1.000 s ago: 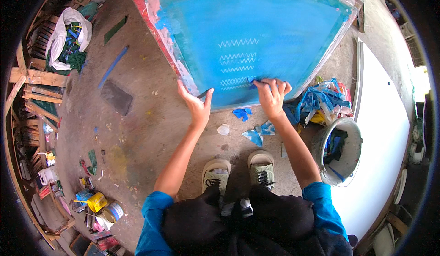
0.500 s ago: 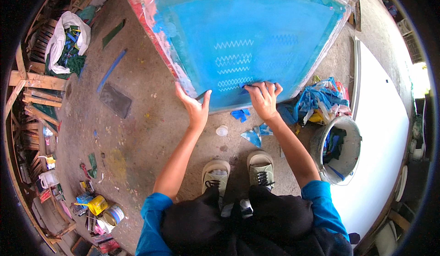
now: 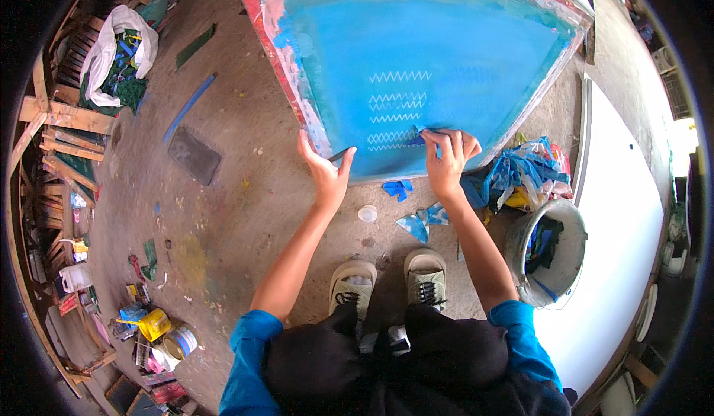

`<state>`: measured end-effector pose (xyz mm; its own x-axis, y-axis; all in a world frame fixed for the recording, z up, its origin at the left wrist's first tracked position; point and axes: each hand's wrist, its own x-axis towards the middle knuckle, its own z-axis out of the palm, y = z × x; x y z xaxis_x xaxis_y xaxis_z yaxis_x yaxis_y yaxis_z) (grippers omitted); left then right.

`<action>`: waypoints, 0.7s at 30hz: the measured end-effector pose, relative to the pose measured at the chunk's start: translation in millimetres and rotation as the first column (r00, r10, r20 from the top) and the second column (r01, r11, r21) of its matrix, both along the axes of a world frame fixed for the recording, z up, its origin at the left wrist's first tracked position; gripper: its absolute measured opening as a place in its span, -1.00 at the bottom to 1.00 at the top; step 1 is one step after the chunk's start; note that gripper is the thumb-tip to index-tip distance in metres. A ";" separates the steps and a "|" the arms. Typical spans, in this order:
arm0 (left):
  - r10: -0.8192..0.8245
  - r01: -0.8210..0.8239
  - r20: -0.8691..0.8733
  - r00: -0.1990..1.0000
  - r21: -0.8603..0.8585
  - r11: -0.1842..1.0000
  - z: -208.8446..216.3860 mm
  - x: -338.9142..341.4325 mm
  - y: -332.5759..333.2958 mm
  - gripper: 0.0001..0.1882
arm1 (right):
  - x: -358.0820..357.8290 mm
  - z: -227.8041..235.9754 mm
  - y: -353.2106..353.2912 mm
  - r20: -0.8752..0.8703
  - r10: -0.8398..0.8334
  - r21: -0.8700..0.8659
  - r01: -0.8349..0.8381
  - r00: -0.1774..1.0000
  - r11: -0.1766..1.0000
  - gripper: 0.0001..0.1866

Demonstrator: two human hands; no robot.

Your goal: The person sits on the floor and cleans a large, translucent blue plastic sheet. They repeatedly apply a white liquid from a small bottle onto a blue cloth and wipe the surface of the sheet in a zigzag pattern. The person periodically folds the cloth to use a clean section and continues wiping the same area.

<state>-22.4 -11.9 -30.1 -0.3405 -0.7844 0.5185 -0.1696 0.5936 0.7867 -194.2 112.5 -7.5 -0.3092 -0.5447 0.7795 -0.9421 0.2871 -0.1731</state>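
A framed printing screen (image 3: 446,36) with blue mesh and a paint-smeared red and white border tilts up in front of me. Rows of white zigzag lines (image 3: 399,77) run across its left half; fainter zigzags show on the right. My left hand (image 3: 329,174) grips the near left corner of the screen, thumb on the front face. Pinched in my right hand (image 3: 448,159) is a small dark blue piece (image 3: 419,136), pressed against the mesh at the right end of the lowest zigzags. Whether it is cloth or something stiffer, I cannot tell.
Blue scraps (image 3: 415,228) and a small clear cup (image 3: 367,213) lie on the concrete floor below the screen. To the right stand a grey bucket (image 3: 573,248), a heap of plastic bags (image 3: 520,170) and a large white board (image 3: 617,215). Paint cans (image 3: 178,341) sit at lower left.
My right hand has shifted slightly up and right along the lowest zigzags with the blue piece. The whole scene sits a little further right in view; my left hand keeps its grip.
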 end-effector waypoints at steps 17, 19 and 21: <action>-0.009 0.008 -0.044 0.999 -0.039 0.999 -1.3 -3.8 -2.3 -0.01 | 9.6 -15.0 1.8 -0.027 -0.039 0.074 0.041 0.999 0.996 -0.85; -0.002 0.000 -0.034 0.999 -0.032 0.999 -0.7 -2.5 -2.6 0.00 | 19.4 -11.1 -7.8 -0.046 0.051 0.100 -0.046 0.998 0.994 -0.86; 0.001 0.000 -0.030 1.000 0.008 1.000 -0.2 -3.9 1.0 0.00 | 32.2 -8.5 -21.5 -0.073 0.180 0.137 -0.169 0.981 0.976 -0.86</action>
